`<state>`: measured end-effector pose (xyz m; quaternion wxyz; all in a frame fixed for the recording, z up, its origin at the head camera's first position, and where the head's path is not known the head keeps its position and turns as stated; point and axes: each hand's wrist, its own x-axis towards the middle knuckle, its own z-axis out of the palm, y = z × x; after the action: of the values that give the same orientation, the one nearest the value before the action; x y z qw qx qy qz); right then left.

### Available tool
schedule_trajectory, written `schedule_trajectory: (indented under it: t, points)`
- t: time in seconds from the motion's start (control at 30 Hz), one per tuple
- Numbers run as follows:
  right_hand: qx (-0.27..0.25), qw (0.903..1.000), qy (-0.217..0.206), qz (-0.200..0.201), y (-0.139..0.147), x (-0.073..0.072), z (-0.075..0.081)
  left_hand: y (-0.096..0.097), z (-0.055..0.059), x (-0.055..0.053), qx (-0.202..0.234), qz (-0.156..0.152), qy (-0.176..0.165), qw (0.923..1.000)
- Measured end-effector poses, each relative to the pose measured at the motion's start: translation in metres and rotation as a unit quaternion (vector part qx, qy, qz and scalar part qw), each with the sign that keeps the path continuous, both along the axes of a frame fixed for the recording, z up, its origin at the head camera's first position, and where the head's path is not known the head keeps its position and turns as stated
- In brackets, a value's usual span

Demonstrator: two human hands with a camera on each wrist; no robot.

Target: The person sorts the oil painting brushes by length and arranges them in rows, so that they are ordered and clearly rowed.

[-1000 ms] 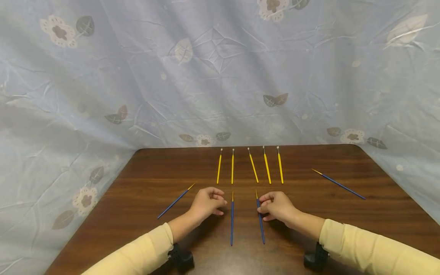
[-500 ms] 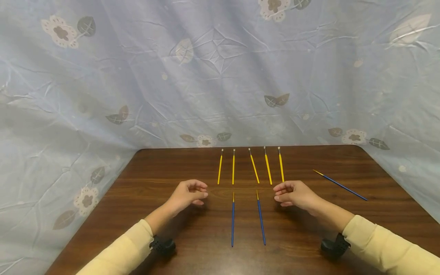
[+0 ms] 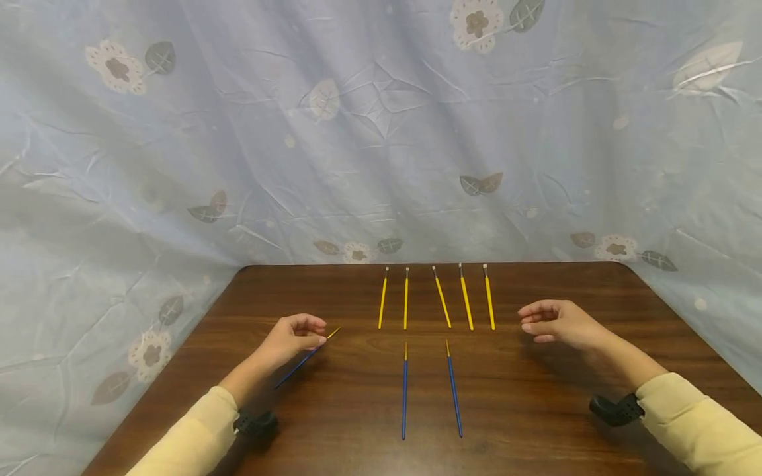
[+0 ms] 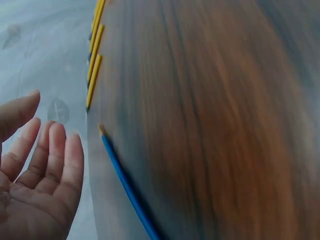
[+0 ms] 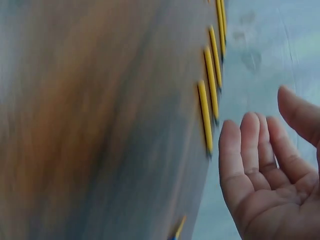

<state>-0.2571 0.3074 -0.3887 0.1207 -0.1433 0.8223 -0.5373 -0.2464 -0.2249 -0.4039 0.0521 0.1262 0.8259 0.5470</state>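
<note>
My left hand [image 3: 292, 340] hovers over a slanted blue paintbrush [image 3: 305, 365] at the left, covering part of its handle in the head view. In the left wrist view the same blue paintbrush [image 4: 122, 172] lies apart from the loosely bent fingers. My right hand [image 3: 562, 324] is at the right with relaxed fingers, holding nothing. Below it in the right wrist view shows the tip of another blue paintbrush [image 5: 180, 226], which the hand and forearm hide in the head view. Two more blue paintbrushes, one left [image 3: 405, 400] and one right [image 3: 455, 400], lie in the middle.
Several yellow paintbrushes, such as the rightmost one [image 3: 490, 303], form a row along the far edge of the dark wooden table [image 3: 357, 416]. A pale flowered curtain [image 3: 381, 165] hangs behind and at both sides.
Both hands have moved outward from the two middle blue paintbrushes, the left one to the left paintbrush and the right one to the right. The paintbrushes stay in place; the view has tilted slightly.
</note>
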Motion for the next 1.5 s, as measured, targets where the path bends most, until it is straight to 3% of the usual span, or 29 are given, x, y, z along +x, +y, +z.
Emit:
schedule_trajectory:
  t: [0.27,0.47,0.67,1.03,1.5]
  points:
    - [0.034,0.9987,0.022,-0.032,0.041,-0.004,0.005,-0.011,-0.005,0.000,-0.071,0.047,0.014,0.9963]
    - [0.062,0.9960,0.020,-0.061,0.063,-0.004,0.007,-0.014,-0.010,-0.001,-0.103,0.051,0.007,0.9933]
    - [0.094,0.9914,0.038,-0.083,0.082,-0.012,-0.002,-0.014,-0.012,0.000,-0.124,0.047,0.003,0.9912]
    - [0.114,0.9891,0.011,-0.092,0.103,-0.020,-0.018,-0.015,-0.014,-0.001,-0.085,0.028,-0.025,0.9957]
    - [0.123,0.9907,-0.021,-0.053,0.108,-0.024,-0.025,-0.016,-0.018,-0.004,-0.056,0.036,-0.057,0.9962]
